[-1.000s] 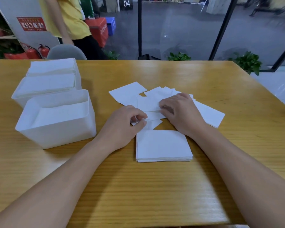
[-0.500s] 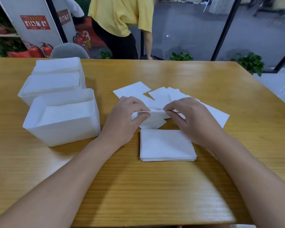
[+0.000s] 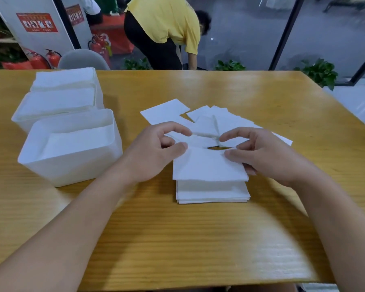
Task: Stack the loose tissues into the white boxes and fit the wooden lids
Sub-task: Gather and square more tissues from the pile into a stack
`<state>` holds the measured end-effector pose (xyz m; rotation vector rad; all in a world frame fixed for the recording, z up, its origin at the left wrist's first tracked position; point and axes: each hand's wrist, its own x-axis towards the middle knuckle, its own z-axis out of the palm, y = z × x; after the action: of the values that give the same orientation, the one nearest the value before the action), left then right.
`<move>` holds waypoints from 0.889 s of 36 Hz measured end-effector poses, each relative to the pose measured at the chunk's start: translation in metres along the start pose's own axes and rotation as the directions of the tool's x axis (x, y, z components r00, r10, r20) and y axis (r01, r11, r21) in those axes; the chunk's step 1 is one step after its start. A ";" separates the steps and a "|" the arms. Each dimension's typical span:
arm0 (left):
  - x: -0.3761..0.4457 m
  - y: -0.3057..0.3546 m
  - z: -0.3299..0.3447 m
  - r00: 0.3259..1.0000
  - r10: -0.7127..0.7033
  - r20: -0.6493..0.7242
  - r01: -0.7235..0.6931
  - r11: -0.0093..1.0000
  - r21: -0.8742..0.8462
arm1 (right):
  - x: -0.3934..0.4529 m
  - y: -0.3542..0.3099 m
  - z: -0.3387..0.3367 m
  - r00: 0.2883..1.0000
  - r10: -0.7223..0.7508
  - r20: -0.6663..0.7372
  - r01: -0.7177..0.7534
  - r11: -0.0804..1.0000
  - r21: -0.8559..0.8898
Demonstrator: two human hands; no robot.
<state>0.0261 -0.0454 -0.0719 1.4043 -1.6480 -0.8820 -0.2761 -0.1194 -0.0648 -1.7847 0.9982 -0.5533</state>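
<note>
A single white tissue [image 3: 209,165] hangs flat just above a neat stack of tissues [image 3: 213,193] at the table's middle. My left hand [image 3: 154,152] pinches its far left corner, thumb on top. My right hand [image 3: 263,157] pinches its far right corner, with fingers under the right edge. Several loose tissues [image 3: 167,111] lie fanned out behind my hands. Three white boxes stand at the left: the nearest box [image 3: 72,171] holds a low layer of tissues, while the middle box [image 3: 19,121] and the far box [image 3: 98,89] are filled near their rims. No wooden lid is visible.
The wooden table [image 3: 198,239] stretches bare in front of the stack and to the right. Beyond its far edge stands a grey chair [image 3: 82,61], and a person in a yellow shirt [image 3: 164,20] bends over. Plants and red fire extinguishers line the floor.
Both hands picked one tissue out of the loose pile and drew it toward me over the neat stack. The person in yellow moved right behind the table.
</note>
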 end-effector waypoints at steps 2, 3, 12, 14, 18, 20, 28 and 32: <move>0.000 -0.002 -0.001 0.996 -0.050 0.068 0.048 0.998 0.027 | -0.002 -0.001 -0.002 0.999 0.013 0.041 -0.012 1.000 -0.012; 0.000 -0.003 0.000 0.993 -0.068 0.101 0.063 0.997 0.046 | -0.002 -0.001 -0.003 0.999 0.015 0.046 -0.014 1.000 -0.011; -0.001 -0.009 0.007 0.979 -0.094 0.179 0.051 0.971 0.232 | -0.005 0.000 -0.006 0.993 0.056 0.102 -0.034 0.979 -0.203; -0.001 -0.009 0.006 0.979 -0.100 0.179 0.053 0.968 0.246 | -0.005 0.000 -0.007 0.990 0.064 0.124 -0.031 0.966 -0.255; -0.001 -0.010 0.005 0.990 -0.087 0.110 0.054 0.959 0.277 | 0.000 0.002 -0.007 0.997 -0.047 -0.061 0.028 0.958 -0.286; 0.001 -0.011 0.004 0.998 -0.046 0.032 0.034 0.951 0.308 | 0.005 0.004 -0.004 0.967 -0.138 -0.215 0.060 0.941 -0.334; 0.006 -0.019 0.012 0.991 0.023 -0.135 0.023 0.943 0.332 | 0.038 -0.008 0.030 0.921 -0.317 -0.227 0.125 0.792 -0.598; 0.007 -0.021 0.013 0.993 0.006 -0.118 0.037 0.935 0.354 | 0.061 -0.017 0.038 0.919 -0.358 -0.165 0.105 0.626 -0.773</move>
<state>0.0237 -0.0548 -0.0958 1.6798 -1.7682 -0.5112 -0.2076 -0.1463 -0.0689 -2.6767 1.3442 -0.6421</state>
